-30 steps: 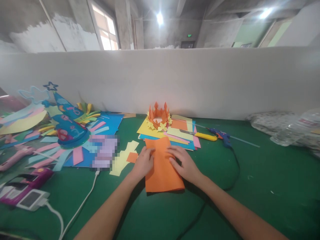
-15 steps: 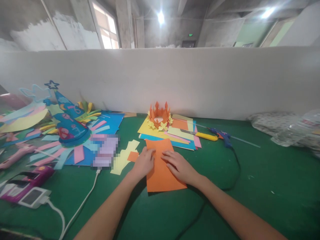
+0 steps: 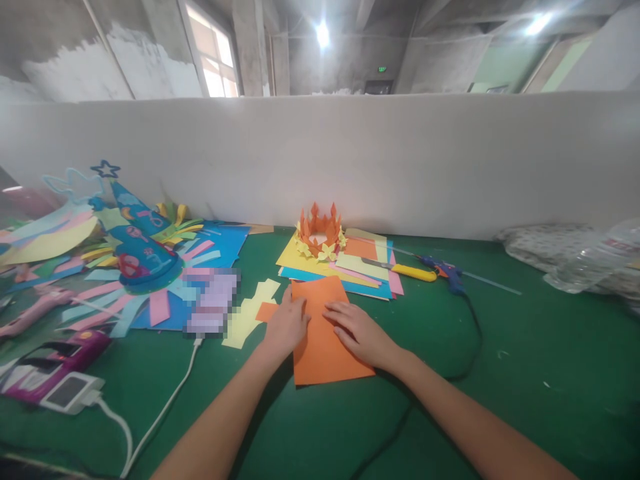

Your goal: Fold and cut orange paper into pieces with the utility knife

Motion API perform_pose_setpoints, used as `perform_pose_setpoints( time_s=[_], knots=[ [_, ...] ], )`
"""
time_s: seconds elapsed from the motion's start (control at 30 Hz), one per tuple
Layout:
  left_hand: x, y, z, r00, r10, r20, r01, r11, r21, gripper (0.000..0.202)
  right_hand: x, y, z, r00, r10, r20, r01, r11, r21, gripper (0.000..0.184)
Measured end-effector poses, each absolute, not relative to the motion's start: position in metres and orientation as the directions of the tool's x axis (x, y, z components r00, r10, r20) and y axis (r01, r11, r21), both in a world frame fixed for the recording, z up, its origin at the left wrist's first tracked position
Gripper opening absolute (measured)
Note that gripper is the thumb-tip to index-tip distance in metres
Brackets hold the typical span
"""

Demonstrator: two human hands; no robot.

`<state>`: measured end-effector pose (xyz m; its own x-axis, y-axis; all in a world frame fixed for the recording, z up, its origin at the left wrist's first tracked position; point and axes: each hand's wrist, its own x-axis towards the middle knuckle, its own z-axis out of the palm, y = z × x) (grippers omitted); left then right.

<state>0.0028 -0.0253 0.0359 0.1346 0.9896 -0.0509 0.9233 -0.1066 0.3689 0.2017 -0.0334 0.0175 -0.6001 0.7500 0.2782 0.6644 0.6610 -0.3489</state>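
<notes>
A sheet of orange paper [image 3: 333, 353] lies on the green tabletop in front of me, longer than it is wide. At its left edge, my left hand [image 3: 286, 325] is closed, with bent fingers and the thumb side on the paper. My right hand [image 3: 357, 332] rests on the right part of the sheet, its fingers stretched out flat and pointing left. Just left of my left hand are a small orange paper piece [image 3: 265, 312] and a cut pale yellow paper piece [image 3: 240, 327]. An orange paper crown [image 3: 320, 233] with yellow flowers stands beyond the sheet.
Coloured sheets [image 3: 370, 287] lie under the crown, with a yellow-handled utility knife [image 3: 414, 272] on them. A blue glue gun [image 3: 450, 275] with a cord is to the right. Blue party hats [image 3: 145, 257], a charging phone [image 3: 213, 303] and a power bank [image 3: 70, 393] are left. A plastic bottle [image 3: 595, 260] lies far right.
One finger of my left hand now reaches farther up along the sheet's left edge. My right hand and the orange paper stay nearly where they were.
</notes>
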Motion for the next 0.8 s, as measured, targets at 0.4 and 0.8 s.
perform_pose_setpoints(
  time_s=[0.4, 0.8],
  knots=[
    [0.001, -0.025, 0.039, 0.274, 0.957, 0.101, 0.948, -0.286, 0.14, 0.021, 0.201, -0.034, 0.019, -0.611, 0.741, 0.278, 0.662, 0.671, -0.333, 0.037],
    [0.013, -0.03, 0.023, 0.546, 0.828, 0.13, 0.808, -0.561, 0.179, 0.051, 0.202, -0.027, 0.014, -0.561, 0.8, 0.212, 0.796, 0.592, -0.129, 0.047]
  ],
)
